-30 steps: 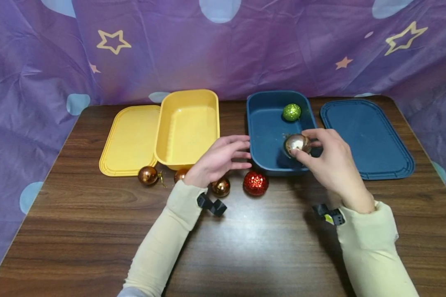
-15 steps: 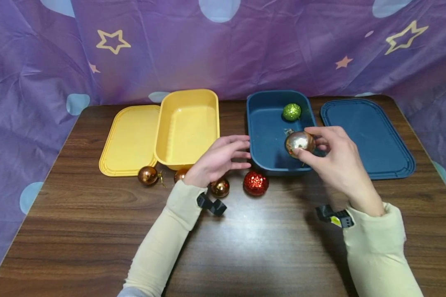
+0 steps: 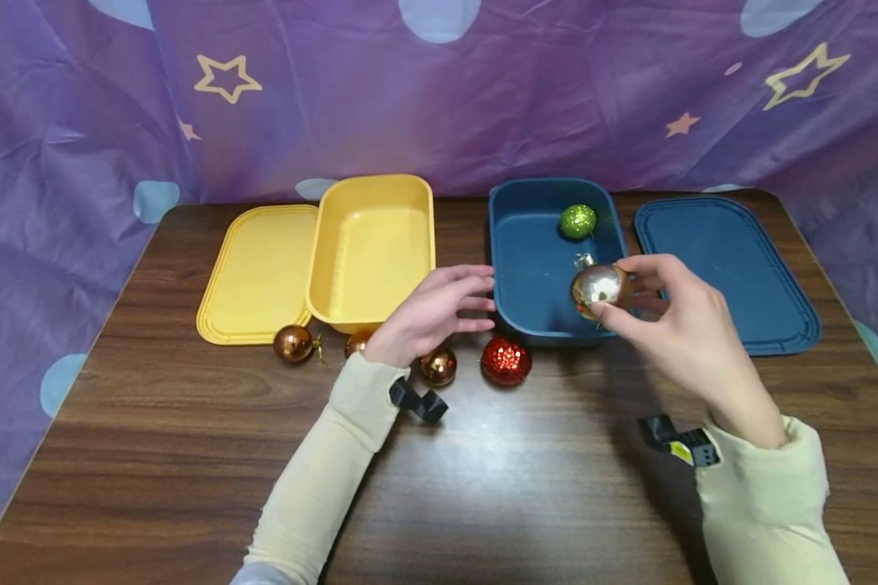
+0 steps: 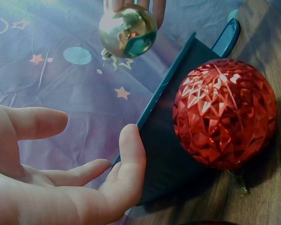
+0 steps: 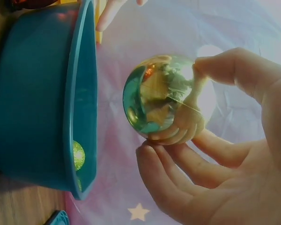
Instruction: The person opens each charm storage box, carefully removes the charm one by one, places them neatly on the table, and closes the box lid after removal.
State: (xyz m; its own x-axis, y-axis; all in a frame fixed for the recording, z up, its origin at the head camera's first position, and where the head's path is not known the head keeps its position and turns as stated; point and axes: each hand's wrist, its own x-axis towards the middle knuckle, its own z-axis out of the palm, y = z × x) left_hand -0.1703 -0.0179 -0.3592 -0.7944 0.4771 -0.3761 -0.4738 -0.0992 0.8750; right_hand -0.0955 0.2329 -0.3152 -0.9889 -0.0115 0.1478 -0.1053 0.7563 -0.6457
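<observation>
My right hand (image 3: 684,325) pinches a shiny gold bauble (image 3: 598,291) between thumb and fingertips. In the right wrist view the gold bauble (image 5: 166,98) is held above the rim of the blue box (image 5: 35,93). The head view has it over the near right part of the blue box (image 3: 527,268), where a glittery green bauble (image 3: 578,221) lies in the far right corner. My left hand (image 3: 439,313) has its fingers extended, fingertips right at the blue box's left wall, holding nothing. A faceted red bauble (image 4: 225,115) sits on the table in front of the box.
A yellow box (image 3: 373,252) stands left of the blue one, its yellow lid (image 3: 259,272) beside it. The blue lid (image 3: 732,272) lies at the right. Bronze baubles (image 3: 293,344) sit along the front of the yellow box, one partly behind my left wrist. A purple curtain (image 3: 483,106) hangs behind the table.
My right hand has drawn slightly right and nearer, still holding the gold bauble, whose metal cap now shows more clearly. The left hand has stayed put.
</observation>
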